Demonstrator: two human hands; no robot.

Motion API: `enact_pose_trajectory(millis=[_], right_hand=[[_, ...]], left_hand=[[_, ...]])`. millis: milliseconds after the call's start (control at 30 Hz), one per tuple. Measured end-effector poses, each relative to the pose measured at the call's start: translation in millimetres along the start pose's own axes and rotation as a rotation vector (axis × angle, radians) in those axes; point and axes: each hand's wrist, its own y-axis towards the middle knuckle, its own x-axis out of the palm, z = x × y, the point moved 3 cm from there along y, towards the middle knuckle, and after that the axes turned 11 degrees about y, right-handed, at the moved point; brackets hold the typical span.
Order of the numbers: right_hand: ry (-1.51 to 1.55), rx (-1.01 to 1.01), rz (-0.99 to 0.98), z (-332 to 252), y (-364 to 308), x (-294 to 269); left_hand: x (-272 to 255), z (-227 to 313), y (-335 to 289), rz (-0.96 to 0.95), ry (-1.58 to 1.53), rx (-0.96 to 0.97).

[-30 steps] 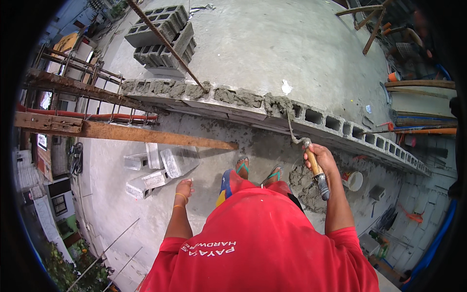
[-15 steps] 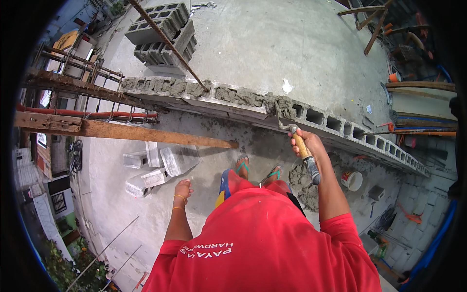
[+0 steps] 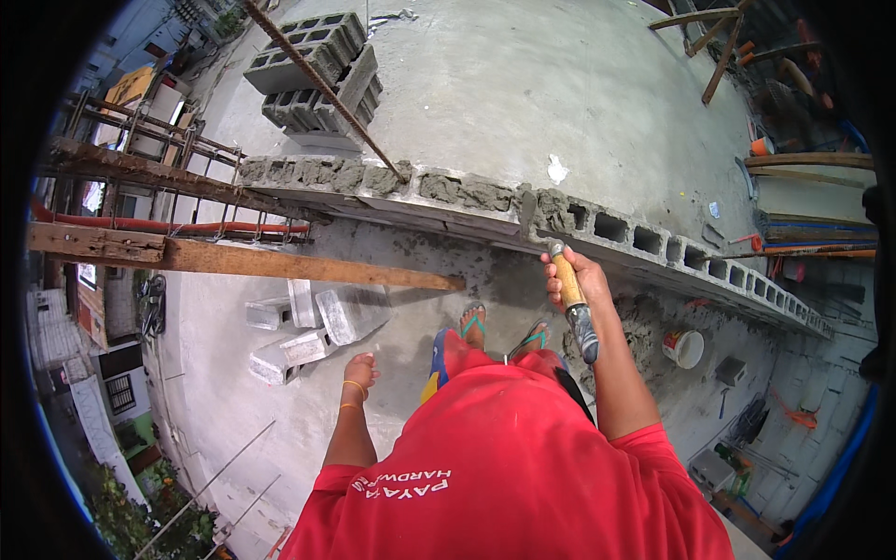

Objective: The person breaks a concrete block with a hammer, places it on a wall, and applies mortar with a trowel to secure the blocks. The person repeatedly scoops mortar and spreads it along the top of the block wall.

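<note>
My right hand [image 3: 575, 278] is closed round the wooden handle of a trowel [image 3: 570, 289]. The trowel's blade reaches the top of a low hollow-block wall [image 3: 439, 207], where wet mortar [image 3: 553, 209] covers the block cells. Left of the blade the mortar runs along the wall top; to the right the cells stand open. At my left side hangs my left hand [image 3: 360, 371], its fingers curled in loosely and no object visible in them. Loose concrete blocks [image 3: 308, 347] lie on the floor beyond it.
A wooden beam [image 3: 308, 273] juts in from the left above the floor. A steel bar [image 3: 327, 93] rises slanting from the wall. Stacked hollow blocks [image 3: 322, 79] stand behind the wall. To my right are a white bucket [image 3: 686, 348] and a mortar heap [image 3: 644, 327].
The trowel blade has shifted slightly left along the wall top and turned more edge-on. My left hand still hangs at my side. The whole view has shifted slightly.
</note>
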Motion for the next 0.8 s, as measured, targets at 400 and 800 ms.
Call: enact_pose_trajectory(millis=[400,800], right_hand=[[-0.189,-0.168,0.134,10.2,6.3,-1.3],[-0.638,-0.179,0.210,-43.1,-58.4,-87.0]], left_hand=[[-14.7,9.2,7.0,0.006,0.092,-0.001],[6.5,33.1,-1.9,0.021,0.072,0.047]])
